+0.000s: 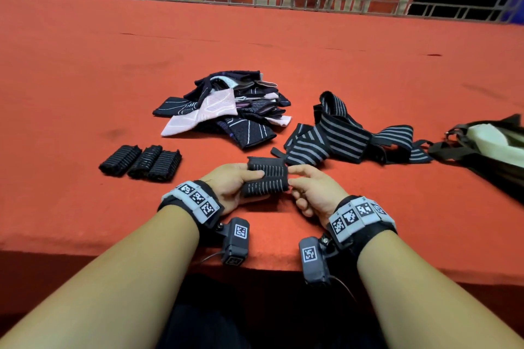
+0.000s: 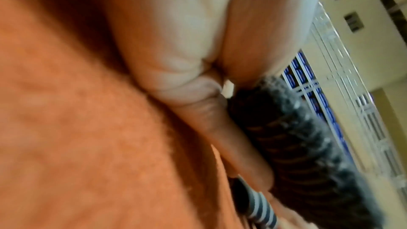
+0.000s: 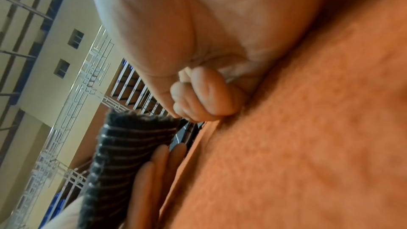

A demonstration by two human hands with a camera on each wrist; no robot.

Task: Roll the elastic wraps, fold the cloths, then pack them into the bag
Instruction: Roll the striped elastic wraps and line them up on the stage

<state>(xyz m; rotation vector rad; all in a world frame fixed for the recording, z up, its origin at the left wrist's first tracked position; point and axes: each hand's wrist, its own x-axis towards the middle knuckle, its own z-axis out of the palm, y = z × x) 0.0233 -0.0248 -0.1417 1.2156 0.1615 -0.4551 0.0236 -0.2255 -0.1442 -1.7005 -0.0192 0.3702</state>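
Note:
A rolled elastic wrap [image 1: 266, 180], black with thin grey stripes, is held just above the red table [image 1: 85, 71] near its front edge. My left hand [image 1: 232, 183] grips its left end, thumb on top and fingers underneath. My right hand [image 1: 309, 187] pinches its right end with thumb and forefinger, the other fingers [image 3: 204, 97] curled into the palm. The roll [image 2: 297, 145] fills the left wrist view beside my finger; in the right wrist view the roll [image 3: 127, 154] stands on edge. Three finished rolls [image 1: 140, 161] lie to the left. Unrolled striped wraps [image 1: 348, 136] lie behind to the right.
A heap of dark and pink cloths [image 1: 226, 110] sits mid-table behind my hands. A dark bag [image 1: 487, 144] lies open at the right edge with something pale inside. A metal railing [image 1: 255, 0] and a red banner stand beyond the table's far edge.

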